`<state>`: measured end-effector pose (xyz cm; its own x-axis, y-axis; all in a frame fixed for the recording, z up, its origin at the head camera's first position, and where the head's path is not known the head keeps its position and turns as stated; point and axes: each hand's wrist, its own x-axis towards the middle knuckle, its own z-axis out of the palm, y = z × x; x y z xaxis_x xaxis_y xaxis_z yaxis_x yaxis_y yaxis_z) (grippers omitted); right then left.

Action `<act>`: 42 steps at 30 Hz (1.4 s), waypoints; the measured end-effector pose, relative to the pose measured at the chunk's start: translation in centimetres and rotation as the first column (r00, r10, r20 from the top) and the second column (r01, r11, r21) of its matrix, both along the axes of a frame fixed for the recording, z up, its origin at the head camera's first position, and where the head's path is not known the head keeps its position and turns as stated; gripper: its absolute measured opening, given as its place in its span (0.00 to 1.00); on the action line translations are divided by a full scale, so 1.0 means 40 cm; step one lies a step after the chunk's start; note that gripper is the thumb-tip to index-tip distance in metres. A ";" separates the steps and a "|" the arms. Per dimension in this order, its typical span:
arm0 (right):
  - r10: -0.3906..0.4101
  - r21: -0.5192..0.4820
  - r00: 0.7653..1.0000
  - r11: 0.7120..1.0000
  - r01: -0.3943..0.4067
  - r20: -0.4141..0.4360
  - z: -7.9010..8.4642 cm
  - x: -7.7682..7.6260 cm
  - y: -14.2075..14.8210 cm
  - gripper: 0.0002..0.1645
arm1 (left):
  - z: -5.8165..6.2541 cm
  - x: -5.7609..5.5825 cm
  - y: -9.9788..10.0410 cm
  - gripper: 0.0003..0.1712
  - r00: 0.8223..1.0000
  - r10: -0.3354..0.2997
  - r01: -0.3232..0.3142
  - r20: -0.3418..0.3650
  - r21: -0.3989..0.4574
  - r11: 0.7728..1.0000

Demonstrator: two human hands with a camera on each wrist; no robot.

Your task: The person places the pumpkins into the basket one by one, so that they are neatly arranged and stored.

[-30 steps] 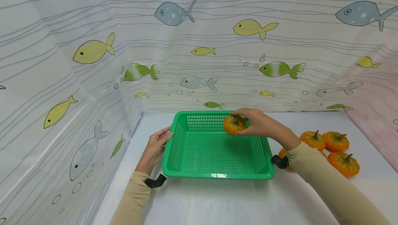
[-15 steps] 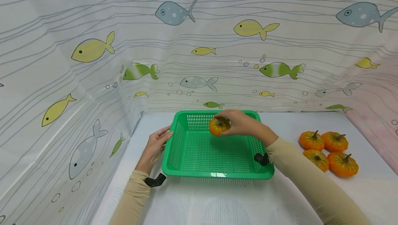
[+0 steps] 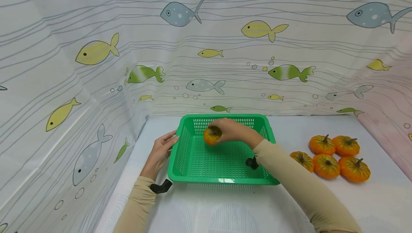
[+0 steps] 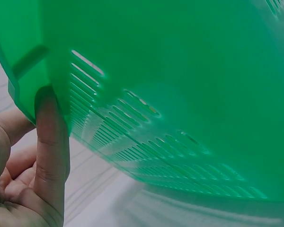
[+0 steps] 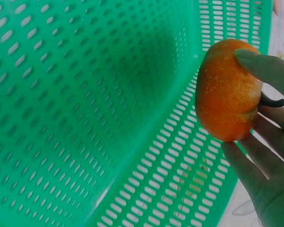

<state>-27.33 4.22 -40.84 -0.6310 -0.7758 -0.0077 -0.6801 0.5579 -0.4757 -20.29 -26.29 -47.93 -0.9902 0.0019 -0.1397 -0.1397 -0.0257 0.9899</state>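
Two hands were in view, apart from each other. The right hand [image 3: 230,130] was clamped on a small orange pumpkin [image 3: 211,136], thumb on one side and fingers on the other, with the stem toward the palm. This pumpkin was positioned within the outline of a green perforated basket [image 3: 225,180], over its far left part; contact with the basket floor could not be determined. The left hand [image 3: 161,150] gripped the basket at its left rim, a finger against the outer wall. Five other pumpkins [image 3: 327,165] lay on the white table [image 3: 225,208] to the right of the basket: two far, three near. The right sleeve [image 3: 299,179] partly covered the leftmost near one. A fish-print sheet [image 3: 225,7] rose behind the table.
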 end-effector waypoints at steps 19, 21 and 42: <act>-0.007 0.047 0.999 0.999 0.006 0.031 -0.066 -0.019 -0.087 0.38 | -0.008 0.007 0.002 0.33 1.000 0.010 -0.009 0.002 -0.011 1.000; -0.011 0.044 0.999 0.999 0.009 0.036 -0.072 -0.019 -0.092 0.38 | -0.008 0.008 0.002 0.32 1.000 0.012 -0.012 0.004 -0.011 1.000; -0.021 0.037 0.999 0.999 0.020 0.030 -0.072 -0.016 -0.110 0.38 | 0.008 0.001 -0.001 0.33 1.000 -0.009 0.009 -0.013 -0.003 1.000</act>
